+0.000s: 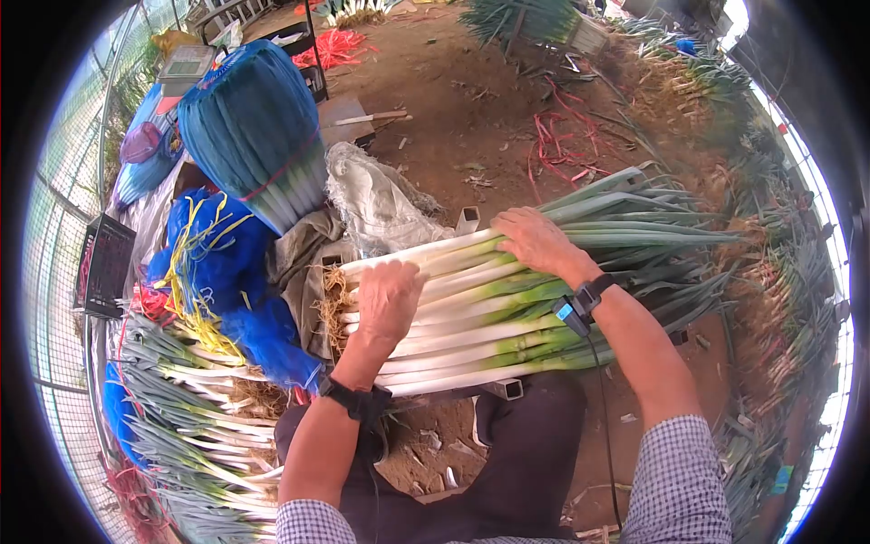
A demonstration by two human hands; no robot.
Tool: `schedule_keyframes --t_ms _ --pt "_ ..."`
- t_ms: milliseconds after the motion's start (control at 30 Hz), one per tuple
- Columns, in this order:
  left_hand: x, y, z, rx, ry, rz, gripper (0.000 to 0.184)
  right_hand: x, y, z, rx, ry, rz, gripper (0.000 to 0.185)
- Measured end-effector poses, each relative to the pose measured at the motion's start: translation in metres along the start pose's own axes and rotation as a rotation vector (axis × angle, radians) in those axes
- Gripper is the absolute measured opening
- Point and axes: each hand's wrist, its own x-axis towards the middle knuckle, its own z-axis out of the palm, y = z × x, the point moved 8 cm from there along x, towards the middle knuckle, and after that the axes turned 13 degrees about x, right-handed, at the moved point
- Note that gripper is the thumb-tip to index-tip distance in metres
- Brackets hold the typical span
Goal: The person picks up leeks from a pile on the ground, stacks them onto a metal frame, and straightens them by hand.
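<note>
A wide row of leeks [471,337] lies in front of me, white stems and roots to the left, green leaves to the right. My left hand [390,297] is closed above the white stems near the root end; its fingertips are hidden, so what it holds does not show. Further right, my right hand [536,239] curls its fingers over the far leeks, where white turns green. Both wrists wear black straps. Hollow metal bar ends [468,219] stick out beside the row.
A large bundle of leeks in blue netting [249,127] stands at the far left, near a scale [186,68]. Blue mesh bags [217,263] with yellow ties lie left. More leeks [204,408] lie lower left. Pale sacking [372,204] sits behind the row; red twine [562,140] is on the soil.
</note>
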Motion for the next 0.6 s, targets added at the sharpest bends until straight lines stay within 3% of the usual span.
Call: schedule_keyframes --t_ms 133,267,333,400,533,567,600 --pt "-0.015 -0.012 0.028 -0.293 -0.100 -0.125 0.026 0.001 0.000 -0.001 0.009 0.011 0.001 0.036" --pt "-0.026 -0.014 0.040 -0.284 -0.107 -0.086 0.028 -0.005 -0.009 0.019 -0.069 0.053 -0.012 0.034" --pt "-0.020 -0.010 0.038 -0.238 0.038 -0.044 0.024 -0.007 -0.002 0.008 -0.119 0.202 -0.040 0.029" --pt "-0.022 -0.010 0.032 -0.289 0.263 -0.015 0.009 -0.006 -0.014 0.003 -0.238 0.084 -0.038 0.032" --pt "-0.016 -0.015 0.024 -0.155 0.355 -0.097 0.031 -0.009 -0.014 0.003 -0.146 0.126 -0.016 0.038" --pt "-0.015 -0.030 0.039 -0.267 0.158 -0.312 0.051 -0.010 -0.012 0.004 -0.136 0.125 -0.018 0.041" --pt "-0.012 -0.032 0.040 -0.264 0.085 -0.350 0.055 -0.010 -0.012 0.005 -0.142 0.114 -0.016 0.041"
